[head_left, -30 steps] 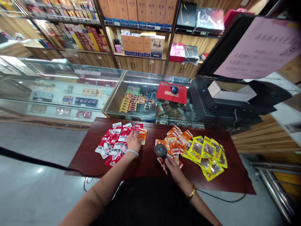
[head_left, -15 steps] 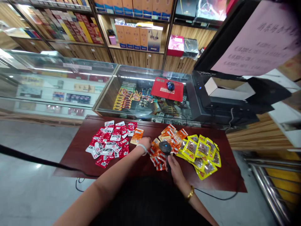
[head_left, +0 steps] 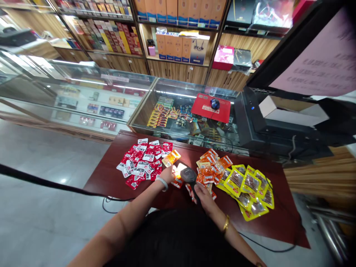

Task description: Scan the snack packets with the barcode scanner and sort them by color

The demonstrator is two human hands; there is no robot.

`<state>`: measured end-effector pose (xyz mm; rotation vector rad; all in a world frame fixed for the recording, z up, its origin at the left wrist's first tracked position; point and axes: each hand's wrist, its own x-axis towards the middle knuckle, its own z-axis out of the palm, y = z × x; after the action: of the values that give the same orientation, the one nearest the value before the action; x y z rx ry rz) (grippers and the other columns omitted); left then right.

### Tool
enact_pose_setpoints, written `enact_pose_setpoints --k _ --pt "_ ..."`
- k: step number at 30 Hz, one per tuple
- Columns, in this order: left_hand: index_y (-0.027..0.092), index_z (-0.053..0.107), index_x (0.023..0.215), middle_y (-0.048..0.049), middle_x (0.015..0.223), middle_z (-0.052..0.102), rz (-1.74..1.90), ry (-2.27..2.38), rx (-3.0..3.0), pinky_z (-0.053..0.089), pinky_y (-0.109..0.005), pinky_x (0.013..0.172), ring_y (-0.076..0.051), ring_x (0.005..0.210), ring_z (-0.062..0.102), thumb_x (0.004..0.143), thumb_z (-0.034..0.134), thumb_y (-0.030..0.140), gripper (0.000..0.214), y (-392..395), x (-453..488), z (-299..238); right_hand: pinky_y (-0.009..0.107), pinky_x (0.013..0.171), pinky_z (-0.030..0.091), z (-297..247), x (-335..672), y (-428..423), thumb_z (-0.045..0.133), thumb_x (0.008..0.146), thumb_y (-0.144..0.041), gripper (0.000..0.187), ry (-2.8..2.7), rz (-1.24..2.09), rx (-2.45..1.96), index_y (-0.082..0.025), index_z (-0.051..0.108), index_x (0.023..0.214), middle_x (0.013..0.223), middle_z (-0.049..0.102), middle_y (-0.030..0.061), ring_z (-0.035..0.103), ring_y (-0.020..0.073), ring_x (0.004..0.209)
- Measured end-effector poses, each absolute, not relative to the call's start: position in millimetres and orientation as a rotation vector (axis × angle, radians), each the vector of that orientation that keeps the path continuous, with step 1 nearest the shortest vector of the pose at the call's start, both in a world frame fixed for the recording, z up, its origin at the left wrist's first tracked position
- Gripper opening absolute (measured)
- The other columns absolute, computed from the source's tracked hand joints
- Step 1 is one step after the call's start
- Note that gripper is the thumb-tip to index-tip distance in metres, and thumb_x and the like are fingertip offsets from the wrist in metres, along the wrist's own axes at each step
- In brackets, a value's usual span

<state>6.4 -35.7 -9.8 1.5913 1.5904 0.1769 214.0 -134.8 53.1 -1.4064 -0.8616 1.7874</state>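
Note:
My right hand [head_left: 203,196] is wrapped round the handle of a black barcode scanner [head_left: 188,175], its head pointing left and casting a bright light. Under that light, my left hand [head_left: 168,173] pinches an orange snack packet [head_left: 177,181] just above the table. Another orange packet [head_left: 171,158] lies apart, beyond my left hand. To the right of the scanner is a loose pile of orange packets [head_left: 207,171], partly hidden by the scanner and my right hand. Red and white packets [head_left: 143,163] are heaped to the left of my left hand.
Yellow packets [head_left: 247,187] are piled on the right of the dark red table [head_left: 102,178]. Behind it stands a glass display counter [head_left: 139,122] bearing a red mouse pad [head_left: 201,107]. A monitor [head_left: 267,55] rises at the right. A black cable [head_left: 69,189] crosses the left side.
The view has shifted, moving the scene rightward. My left hand now has an orange packet in the scanner's light, and the scanner has turned and come closer to that hand.

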Motion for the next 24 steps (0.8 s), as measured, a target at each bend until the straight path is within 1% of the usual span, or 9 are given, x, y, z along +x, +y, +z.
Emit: enact_pose_setpoints --k 3,6,9,11,12,15,18,21,24 --pt "0.018 0.057 0.081 -0.002 0.076 0.063 0.136 1.634 1.557 0.04 -0.024 0.066 -0.014 0.071 0.058 0.08 0.059 0.025 0.007 -36 -9 -6 0.024 0.044 0.031 52 213 -138 0.056 0.08 -0.065 0.046 -0.883 1.811 -1.379 -0.02 0.059 0.085 0.056 0.052 -0.0046 0.041 0.0101 0.043" --pt "0.019 0.057 0.089 -0.0026 0.08 0.065 0.102 1.785 1.54 0.042 -0.026 0.07 -0.016 0.074 0.06 0.082 0.058 0.027 0.011 -34 -29 1 0.023 0.044 0.031 52 214 -143 0.059 0.078 -0.065 0.045 -0.841 1.821 -1.374 -0.02 0.06 0.086 0.055 0.051 -0.005 0.041 0.0096 0.043" --pt "0.019 0.056 0.102 -0.0093 0.098 0.065 0.207 2.04 1.687 0.042 -0.032 0.085 -0.023 0.094 0.06 0.081 0.059 0.03 0.024 -30 -36 10 0.023 0.044 0.03 54 219 -149 0.06 0.077 -0.064 0.045 -0.745 1.804 -1.384 -0.021 0.06 0.088 0.057 0.052 -0.0048 0.04 0.0091 0.043" --pt "0.018 0.056 0.106 -0.0118 0.107 0.063 0.27 2.04 1.789 0.04 -0.035 0.092 -0.025 0.103 0.057 0.081 0.06 0.032 0.03 -28 -25 13 0.022 0.044 0.031 54 224 -152 0.062 0.076 -0.064 0.044 -0.681 1.768 -1.41 -0.021 0.058 0.085 0.057 0.051 -0.0051 0.04 0.0091 0.044" --pt "0.018 0.058 0.106 -0.0114 0.107 0.063 0.271 1.974 1.816 0.04 -0.035 0.093 -0.025 0.104 0.057 0.08 0.061 0.033 0.03 -29 -14 13 0.022 0.045 0.031 54 227 -154 0.063 0.075 -0.065 0.045 -0.655 1.746 -1.427 -0.021 0.057 0.083 0.057 0.051 -0.0054 0.04 0.0092 0.044" --pt "0.019 0.063 0.098 -0.0078 0.099 0.066 0.197 1.691 1.814 0.043 -0.031 0.088 -0.021 0.097 0.059 0.08 0.063 0.035 0.024 -32 31 8 0.022 0.045 0.032 55 235 -158 0.063 0.073 -0.067 0.048 -0.6 1.67 -1.478 -0.021 0.054 0.08 0.058 0.052 -0.0049 0.042 0.0098 0.046" --pt "0.019 0.067 0.09 -0.0075 0.094 0.068 0.108 1.531 1.74 0.045 -0.029 0.081 -0.019 0.09 0.061 0.081 0.06 0.041 0.025 -33 81 2 0.024 0.046 0.033 56 243 -163 0.06 0.074 -0.069 0.048 -0.595 1.605 -1.513 -0.021 0.053 0.079 0.06 0.053 -0.0035 0.043 0.0108 0.047" --pt "0.017 0.068 0.093 -0.0117 0.098 0.069 0.004 1.551 1.714 0.046 -0.03 0.079 -0.022 0.091 0.063 0.082 0.056 0.046 0.033 -29 120 -1 0.024 0.045 0.034 59 250 -169 0.059 0.075 -0.07 0.048 -0.582 1.545 -1.544 -0.022 0.053 0.076 0.058 0.052 -0.0031 0.043 0.0114 0.047" --pt "0.012 0.066 0.101 -0.0189 0.103 0.067 -0.111 1.622 1.79 0.047 -0.036 0.081 -0.029 0.095 0.064 0.08 0.054 0.056 0.049 -21 146 -2 0.023 0.044 0.034 60 257 -176 0.06 0.073 -0.07 0.049 -0.523 1.507 -1.57 -0.022 0.051 0.075 0.059 0.052 -0.0034 0.043 0.0106 0.046"
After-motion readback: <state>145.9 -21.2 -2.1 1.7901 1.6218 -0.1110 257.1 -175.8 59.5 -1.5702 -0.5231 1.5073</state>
